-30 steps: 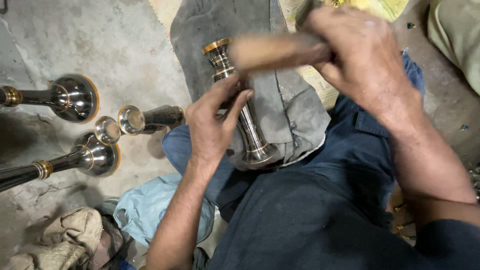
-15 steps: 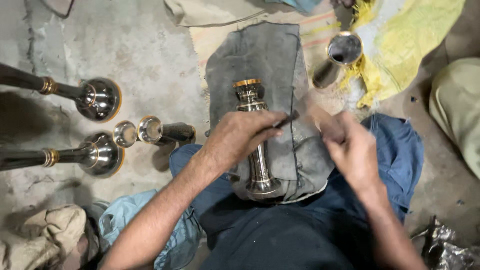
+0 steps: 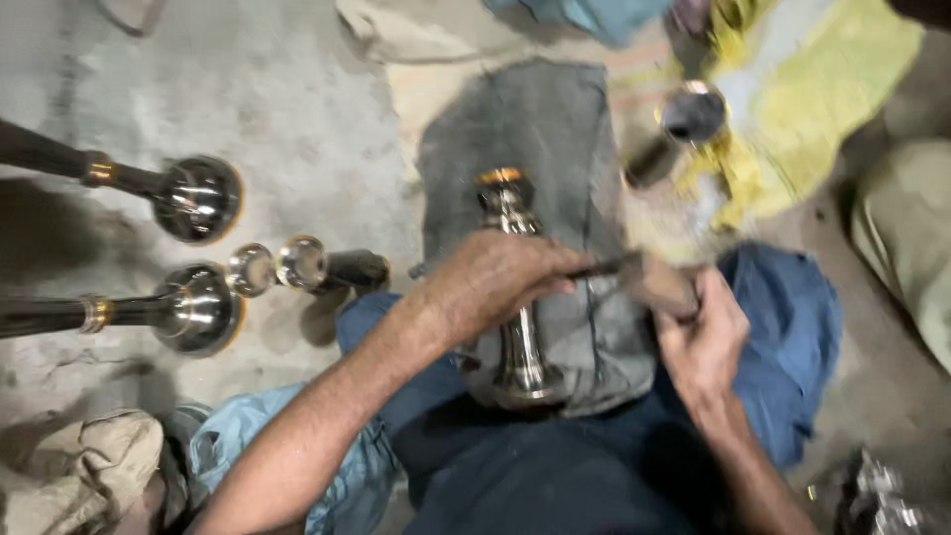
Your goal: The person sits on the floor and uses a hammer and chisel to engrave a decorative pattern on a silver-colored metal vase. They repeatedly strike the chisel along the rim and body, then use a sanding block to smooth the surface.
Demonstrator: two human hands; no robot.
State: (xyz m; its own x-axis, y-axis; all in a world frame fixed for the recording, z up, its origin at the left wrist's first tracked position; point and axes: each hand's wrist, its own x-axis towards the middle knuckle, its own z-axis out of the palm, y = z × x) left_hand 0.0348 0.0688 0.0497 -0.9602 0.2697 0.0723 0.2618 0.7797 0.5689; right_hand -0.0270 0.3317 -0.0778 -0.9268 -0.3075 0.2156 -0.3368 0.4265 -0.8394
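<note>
Workpiece: a turned metal stem [image 3: 515,327] with a brass-coloured collar at its far end lies lengthwise on a grey cloth [image 3: 535,139] across the person's lap, near the cloth's middle; the padding likely keeps it from rolling and spares the polish.
Left hand [image 3: 495,282]: clamped over the stem's mid-section, fingers wrapped round it, pinning it down.
Right hand [image 3: 703,342]: closed round the wooden handle [image 3: 659,282] of a thin dark tool, tip aimed at the stem by the left fingers; contact blurred, cannot tell.
Floor, left edge: two long flared metal pieces [image 3: 193,198] and two small cups [image 3: 297,263] laid out side by side, well apart from the lap.
Cloth's far right corner: open metal tube [image 3: 684,119] on yellow rag [image 3: 822,89].
</note>
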